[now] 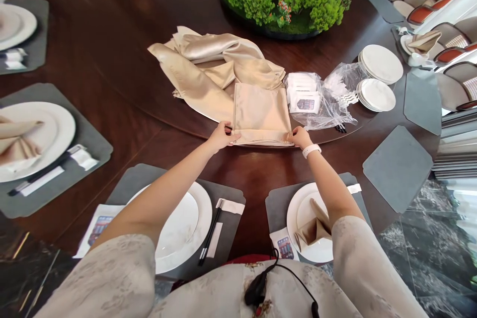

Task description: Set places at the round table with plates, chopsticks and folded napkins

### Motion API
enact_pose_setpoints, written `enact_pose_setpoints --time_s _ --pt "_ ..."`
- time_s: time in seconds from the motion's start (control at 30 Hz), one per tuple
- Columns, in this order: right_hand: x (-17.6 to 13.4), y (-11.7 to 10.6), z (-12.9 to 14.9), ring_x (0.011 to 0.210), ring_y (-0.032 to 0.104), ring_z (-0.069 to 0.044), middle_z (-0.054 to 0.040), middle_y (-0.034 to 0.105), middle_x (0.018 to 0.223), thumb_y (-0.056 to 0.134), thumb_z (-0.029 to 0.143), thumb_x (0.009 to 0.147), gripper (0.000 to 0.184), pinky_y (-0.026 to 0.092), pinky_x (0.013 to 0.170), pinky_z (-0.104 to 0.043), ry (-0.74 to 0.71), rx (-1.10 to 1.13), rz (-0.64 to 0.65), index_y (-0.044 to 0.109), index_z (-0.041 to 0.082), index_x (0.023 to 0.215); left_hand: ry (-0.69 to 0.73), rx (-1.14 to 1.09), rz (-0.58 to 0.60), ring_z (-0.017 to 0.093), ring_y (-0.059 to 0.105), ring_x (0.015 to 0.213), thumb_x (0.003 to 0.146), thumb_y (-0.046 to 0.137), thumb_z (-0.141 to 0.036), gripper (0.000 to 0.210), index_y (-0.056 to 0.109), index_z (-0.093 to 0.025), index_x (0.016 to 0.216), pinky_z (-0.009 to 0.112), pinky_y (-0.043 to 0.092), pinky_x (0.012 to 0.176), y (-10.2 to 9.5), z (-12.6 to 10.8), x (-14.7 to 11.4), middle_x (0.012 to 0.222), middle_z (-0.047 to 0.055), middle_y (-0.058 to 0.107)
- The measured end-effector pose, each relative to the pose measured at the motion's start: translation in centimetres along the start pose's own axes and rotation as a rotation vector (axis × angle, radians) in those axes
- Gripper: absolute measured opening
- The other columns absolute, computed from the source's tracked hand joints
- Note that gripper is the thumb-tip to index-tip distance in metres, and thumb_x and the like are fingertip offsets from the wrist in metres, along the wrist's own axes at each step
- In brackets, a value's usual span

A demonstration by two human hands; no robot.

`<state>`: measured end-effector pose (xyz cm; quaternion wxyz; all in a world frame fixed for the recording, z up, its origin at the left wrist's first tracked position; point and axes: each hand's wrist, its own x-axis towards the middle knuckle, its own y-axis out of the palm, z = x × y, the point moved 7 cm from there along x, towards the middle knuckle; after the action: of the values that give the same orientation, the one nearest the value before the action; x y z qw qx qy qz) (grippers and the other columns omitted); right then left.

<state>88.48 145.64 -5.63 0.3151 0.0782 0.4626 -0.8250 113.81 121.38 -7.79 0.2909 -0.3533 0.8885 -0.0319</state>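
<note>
The beige napkin (261, 107) lies flat on the turntable (112, 54) of the desk (249, 174), its near edge at the turntable rim. Clearance, near side: a bare strip of desk, then two placemats with plates. Clearance, far and left: none; the napkin pile (219, 54) adjoins. Clearance, right: narrow; plastic-wrapped packets (303, 94) sit just beside. The panel is roughly square; its folded near band has its long axis left to right, across the person's front. Left grip (222, 137) and right grip (300, 137): each closed, pinching one end of the band.
</note>
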Motion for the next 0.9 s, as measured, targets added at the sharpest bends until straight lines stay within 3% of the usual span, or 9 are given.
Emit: enact_pose_setpoints --time_s 0.13,0.23,0.4,0.47,0.6,0.7,0.77,0.9 --pt "0.3 -0.4 1.0 0.068 0.052 -0.015 -0.0005 0.058 0.073 0.070 0.016 0.065 0.022 0.046 0.068 -0.029 -0.146 -0.138 -0.019 0.051 0.021 0.075 0.004 -0.071 0.179 0.013 0.062 0.073 0.067 0.090 -0.025 0.110 0.025 -0.029 0.156 0.033 0.059 0.070 0.5 -0.1 0.1 0.103 0.004 0.062" --pt "0.0 -0.9 1.3 0.068 0.052 -0.017 0.0002 0.058 0.074 0.064 0.022 0.072 0.019 0.045 0.070 -0.030 -0.279 -0.039 -0.109 0.055 0.020 0.088 0.223 0.055 0.167 0.013 0.063 0.072 0.071 0.084 -0.024 0.116 0.013 -0.029 0.162 0.036 0.059 0.076 0.1 -1.2 -0.2 0.100 0.003 0.062" --pt "-1.5 -0.9 2.2 0.076 0.055 -0.020 -0.0030 0.063 0.086 0.055 0.017 0.073 0.050 0.047 0.076 -0.033 -0.583 -0.005 -0.180 0.057 0.017 0.123 0.590 0.474 -0.033 0.020 0.065 0.100 0.075 0.071 -0.022 0.076 0.050 -0.024 0.149 0.035 0.055 0.094 -0.3 -4.0 -2.2 0.116 0.006 0.060" --pt "-2.2 -0.7 2.4 0.085 0.057 -0.023 -0.0076 0.065 0.093 0.052 0.012 0.073 0.047 0.048 0.082 -0.035 -0.650 -0.078 -0.236 0.062 0.015 0.120 0.625 0.616 -0.143 0.024 0.063 0.108 0.078 0.066 -0.020 0.062 0.059 -0.023 0.139 0.035 0.054 0.096 -0.3 -4.7 -2.8 0.117 0.008 0.060" --pt "-3.3 0.2 1.8 0.095 0.056 -0.027 -0.0134 0.061 0.099 0.049 0.008 0.078 0.029 0.050 0.090 -0.040 -0.609 -0.238 -0.329 0.068 0.014 0.100 0.628 0.783 -0.278 0.030 0.060 0.115 0.082 0.061 -0.018 0.044 0.067 -0.023 0.125 0.042 0.052 0.100 -0.1 -5.0 -3.6 0.117 0.010 0.060" --pt "-4.2 0.8 1.2 0.100 0.056 -0.028 -0.0156 0.060 0.102 0.049 0.005 0.081 0.021 0.051 0.093 -0.042 -0.604 -0.329 -0.348 0.066 0.015 0.088 0.723 0.852 -0.269 0.034 0.056 0.124 0.081 0.063 -0.018 0.028 0.070 -0.021 0.108 0.049 0.049 0.106 0.2 -4.8 -4.3 0.118 0.013 0.061" --pt "-5.0 1.0 1.0 0.110 0.056 -0.029 -0.0167 0.062 0.109 0.048 0.003 0.082 0.023 0.050 0.100 -0.044 -0.681 -0.357 -0.327 0.066 0.015 0.088 0.846 0.883 -0.201 0.035 0.051 0.133 0.080 0.063 -0.018 0.019 0.068 -0.019 0.099 0.051 0.045 0.112 0.6 -4.5 -4.8 0.127 0.015 0.060" --pt "-6.6 1.9 1.1 0.132 0.052 -0.026 -0.0159 0.064 0.127 0.046 -0.001 0.081 0.032 0.042 0.117 -0.048 -0.923 -0.404 -0.122 0.066 0.016 0.099 0.978 0.887 -0.002 0.033 0.052 0.135 0.077 0.062 -0.019 0.015 0.065 -0.020 0.092 0.054 0.038 0.120 1.3 -3.4 -5.5 0.129 0.014 0.063"
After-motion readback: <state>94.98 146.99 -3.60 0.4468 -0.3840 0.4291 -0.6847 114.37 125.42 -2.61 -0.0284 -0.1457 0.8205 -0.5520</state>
